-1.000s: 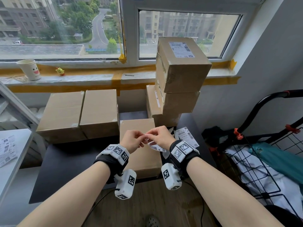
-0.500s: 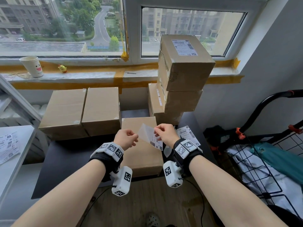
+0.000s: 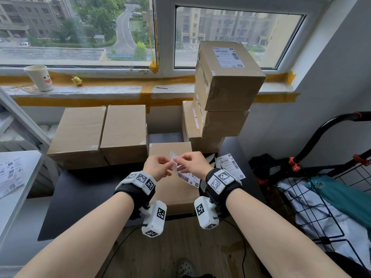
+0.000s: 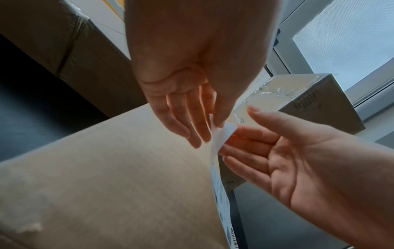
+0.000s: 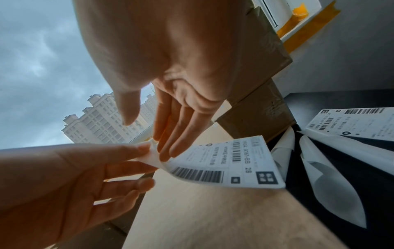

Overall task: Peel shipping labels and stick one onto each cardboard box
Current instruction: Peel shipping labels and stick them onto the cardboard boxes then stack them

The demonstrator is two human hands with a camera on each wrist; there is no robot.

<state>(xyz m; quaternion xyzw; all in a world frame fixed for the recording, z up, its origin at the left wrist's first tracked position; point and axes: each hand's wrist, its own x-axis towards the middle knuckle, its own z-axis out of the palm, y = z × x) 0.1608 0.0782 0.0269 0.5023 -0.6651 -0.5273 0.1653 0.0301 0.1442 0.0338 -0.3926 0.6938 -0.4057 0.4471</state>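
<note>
The shipping label (image 5: 224, 161), a thin white paper rectangle printed with barcodes, hangs with its long axis sloping down toward the person, above the plain cardboard box (image 3: 176, 195). Left hand (image 3: 158, 167) and right hand (image 3: 190, 163) both pinch its curled top corner.

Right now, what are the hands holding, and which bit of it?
Both hold one shipping label by its top corner. The left hand pinches one layer there, the right hand the other, above the cardboard box.
</note>
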